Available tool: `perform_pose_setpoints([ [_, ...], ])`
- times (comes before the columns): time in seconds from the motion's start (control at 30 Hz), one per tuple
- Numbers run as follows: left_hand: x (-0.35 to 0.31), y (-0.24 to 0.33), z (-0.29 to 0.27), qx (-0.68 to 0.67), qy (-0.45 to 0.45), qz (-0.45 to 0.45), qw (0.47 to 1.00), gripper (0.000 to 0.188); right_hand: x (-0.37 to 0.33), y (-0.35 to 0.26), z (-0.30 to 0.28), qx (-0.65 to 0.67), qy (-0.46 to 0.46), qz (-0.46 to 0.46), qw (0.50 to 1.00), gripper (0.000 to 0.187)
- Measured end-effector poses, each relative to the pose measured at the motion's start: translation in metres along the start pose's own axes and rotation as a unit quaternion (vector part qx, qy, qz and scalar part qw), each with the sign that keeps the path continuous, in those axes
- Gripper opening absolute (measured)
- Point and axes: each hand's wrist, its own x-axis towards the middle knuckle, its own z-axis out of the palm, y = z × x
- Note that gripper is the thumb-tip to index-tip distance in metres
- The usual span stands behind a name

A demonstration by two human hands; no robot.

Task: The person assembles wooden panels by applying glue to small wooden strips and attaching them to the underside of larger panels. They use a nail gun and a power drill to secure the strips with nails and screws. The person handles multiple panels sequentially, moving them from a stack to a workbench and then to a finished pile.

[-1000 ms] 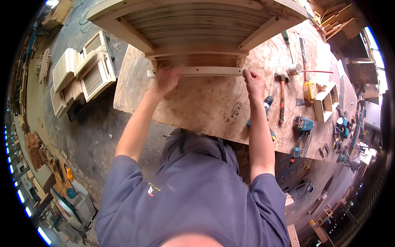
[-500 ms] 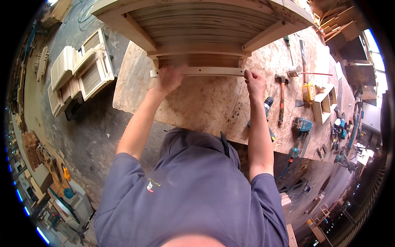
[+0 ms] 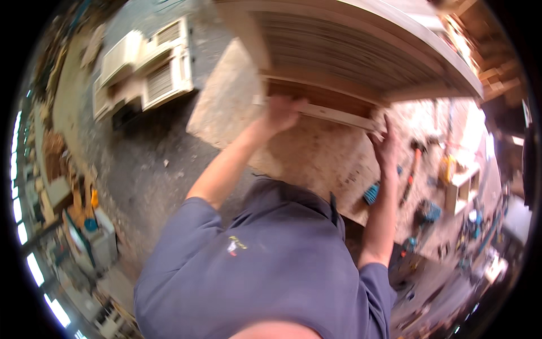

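- One pale wooden strip point(image 3: 337, 116), grasped in the left hand point(image 3: 282, 114).
- Right hand point(image 3: 385, 147): grip released, just beside the strip's end.
- Panelled wooden frame point(image 3: 322, 51) on the counter point(image 3: 307, 151).

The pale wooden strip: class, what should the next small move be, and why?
Probably the right hand should close lightly on the right end of the pale wooden strip to steady it: its fingers look spread beside that end, while the left hand is over the strip's left part. Blur hides whether the right fingers touch.
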Motion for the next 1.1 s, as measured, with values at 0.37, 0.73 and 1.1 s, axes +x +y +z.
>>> perform_pose_setpoints([
  [0.37, 0.008, 0.016, -0.019, -0.014, -0.012, -0.020, 1.000, 0.026, 0.017, 0.019, 0.015, -0.086, -0.024, -0.150, 0.985, 0.040],
  [0.73, -0.027, 0.019, -0.061, 0.001, 0.337, -0.175, 0.925, 0.041, 0.004, 0.049, 0.020, 0.176, -0.005, 0.095, 0.980, 0.073],
  [1.1, -0.045, -0.006, -0.031, -0.364, 0.260, -0.454, 0.770, 0.028, -0.006, 0.028, 0.038, 0.467, 0.023, 0.250, 0.848, 0.037],
])
